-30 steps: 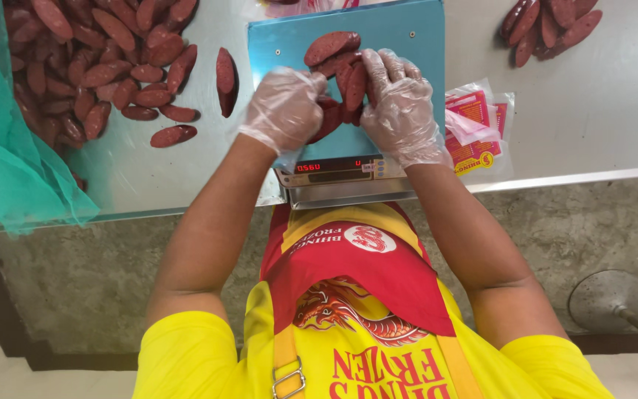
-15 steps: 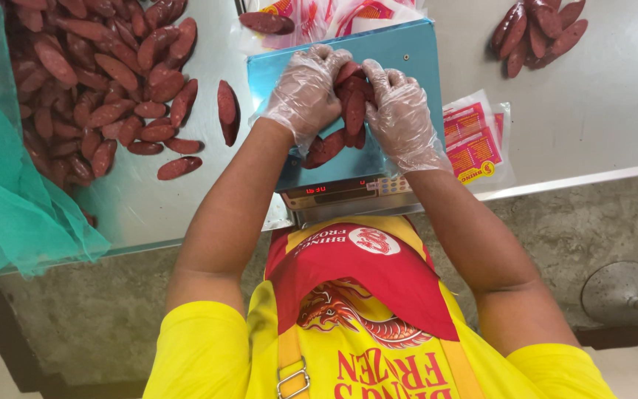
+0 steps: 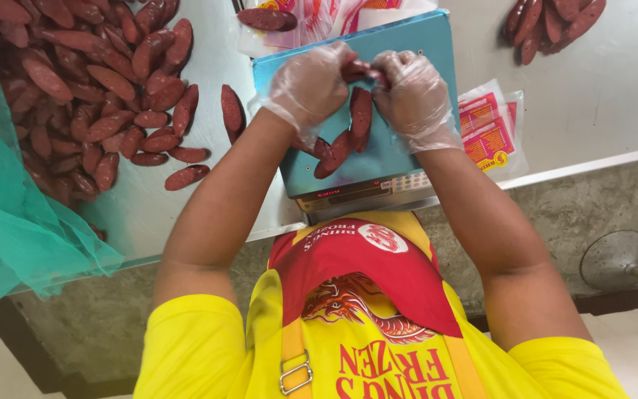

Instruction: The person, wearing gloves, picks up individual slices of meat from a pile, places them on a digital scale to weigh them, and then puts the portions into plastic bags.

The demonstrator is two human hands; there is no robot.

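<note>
Red sausages (image 3: 358,111) gathered by both hands (image 3: 363,85) mid-scale (image 3: 422,44).

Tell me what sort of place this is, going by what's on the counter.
Probably a small food packing workstation. Both gloved hands, left hand and right hand, gather dark red sausages on a blue-topped weighing scale. A large loose sausage pile lies on the steel counter, and printed plastic packets wait beside the scale.

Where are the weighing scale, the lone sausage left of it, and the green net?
weighing scale (image 3: 415,159), head view, bare blue platform
lone sausage (image 3: 231,111), head view, its middle
green net (image 3: 9,214), head view, bunched mesh
</note>
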